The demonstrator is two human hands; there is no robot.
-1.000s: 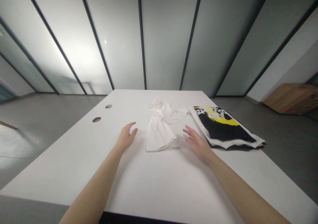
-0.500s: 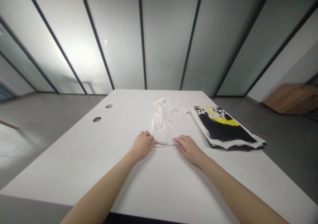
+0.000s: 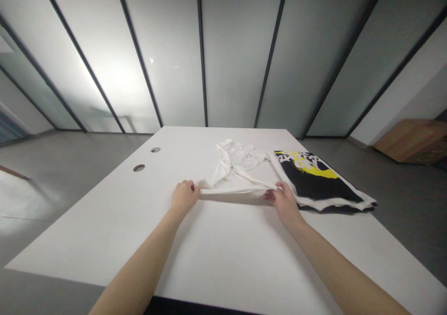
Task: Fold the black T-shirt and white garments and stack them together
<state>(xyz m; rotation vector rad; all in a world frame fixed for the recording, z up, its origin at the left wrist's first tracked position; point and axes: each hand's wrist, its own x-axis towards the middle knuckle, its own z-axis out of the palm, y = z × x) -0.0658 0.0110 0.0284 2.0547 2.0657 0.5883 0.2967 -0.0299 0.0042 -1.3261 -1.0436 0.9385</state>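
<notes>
A thin white garment (image 3: 240, 182), its exact kind unclear, lies crumpled on the white table (image 3: 216, 249). Its near edge is stretched straight between my two hands and raised slightly, with a shadow beneath. My left hand (image 3: 185, 197) is closed on the left end of that edge. At the right end, my right hand (image 3: 284, 202) pinches the cloth between thumb and fingers. Beyond the taut edge the rest of the cloth is bunched in loose folds.
Right of the garment lies a stack of folded clothes (image 3: 314, 175), black, white and yellow on top. Two round holes pierce the table at the left, the nearer hole (image 3: 138, 168) being larger. Frosted glass panels (image 3: 230, 54) stand behind, and a wooden cabinet (image 3: 408, 140) is at far right.
My hands have moved apart and slightly away from me, pulling the near edge of the garment wider and lifting it a little off the table.
</notes>
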